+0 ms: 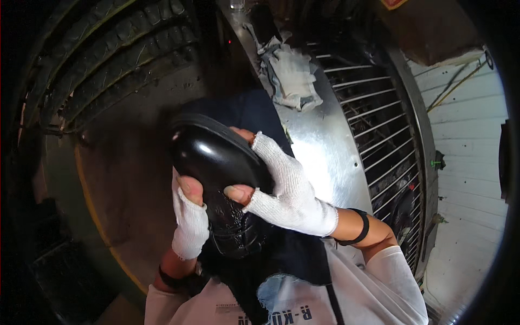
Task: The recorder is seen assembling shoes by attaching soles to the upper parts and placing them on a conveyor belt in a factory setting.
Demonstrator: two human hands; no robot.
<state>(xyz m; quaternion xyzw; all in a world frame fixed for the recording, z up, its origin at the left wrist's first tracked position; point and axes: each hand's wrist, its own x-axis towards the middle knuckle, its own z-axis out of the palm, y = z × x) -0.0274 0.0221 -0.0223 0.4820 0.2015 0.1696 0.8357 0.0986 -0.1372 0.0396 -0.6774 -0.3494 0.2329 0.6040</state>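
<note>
The right hand (292,195) is pinching the black shoe (219,154), and the left hand (190,222) is gripping its side, probably stopping wobbles. They're holding it beside the metal table's (319,141) left edge, where a rag (293,75) is lying.

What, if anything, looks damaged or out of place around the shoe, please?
The pale cloth crumpled on the metal table stands out: its edges look ragged and parts are darker, perhaps soiled. The black shoe held by the left hand and right hand shows no obvious damage.
</note>
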